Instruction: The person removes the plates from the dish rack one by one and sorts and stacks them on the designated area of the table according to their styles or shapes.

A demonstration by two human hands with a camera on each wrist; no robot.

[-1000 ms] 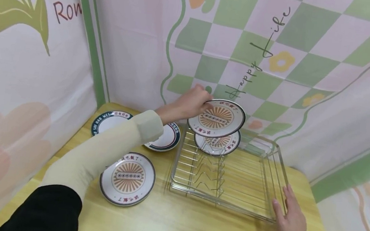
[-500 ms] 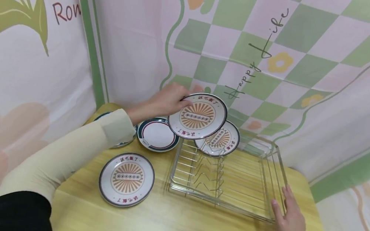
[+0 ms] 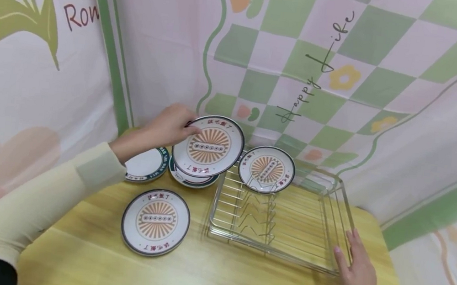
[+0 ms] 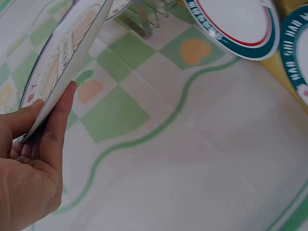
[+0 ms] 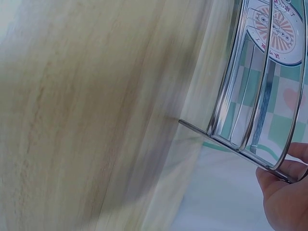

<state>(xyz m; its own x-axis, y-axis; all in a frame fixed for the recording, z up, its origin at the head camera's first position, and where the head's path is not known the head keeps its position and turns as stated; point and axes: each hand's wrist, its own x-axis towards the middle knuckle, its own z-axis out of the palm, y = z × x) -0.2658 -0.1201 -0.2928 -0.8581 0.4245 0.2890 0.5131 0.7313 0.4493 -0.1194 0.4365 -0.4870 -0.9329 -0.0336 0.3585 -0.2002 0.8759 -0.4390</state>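
Observation:
My left hand [image 3: 168, 127] holds a white plate [image 3: 215, 152] with an orange sunburst centre and dark rim, tilted in the air. In the left wrist view, the thumb lies on its face and the fingers sit behind it. The plate overhangs a green-rimmed plate [image 3: 193, 181] on the table and partly hides it. A similar sunburst plate [image 3: 267, 168] leans at the back of the metal wire dish rack [image 3: 220, 231]. My right hand [image 3: 360, 272] grips the rack's right end; in the right wrist view, thumb and fingers [image 5: 299, 151] lie either side of its wire.
Another sunburst plate [image 3: 156, 222] lies flat at the table's front left. A second green-rimmed plate [image 3: 148, 164] sits behind it, partly covered by my left arm. Wooden tabletop [image 3: 207, 278] runs along the front. Patterned cloth [image 3: 162, 53] hangs close behind the table.
My left hand has carried the sunburst plate leftward, from above the rack to over the green-rimmed plate. The leaning plate in the rack is now uncovered. My right hand stays on the rack.

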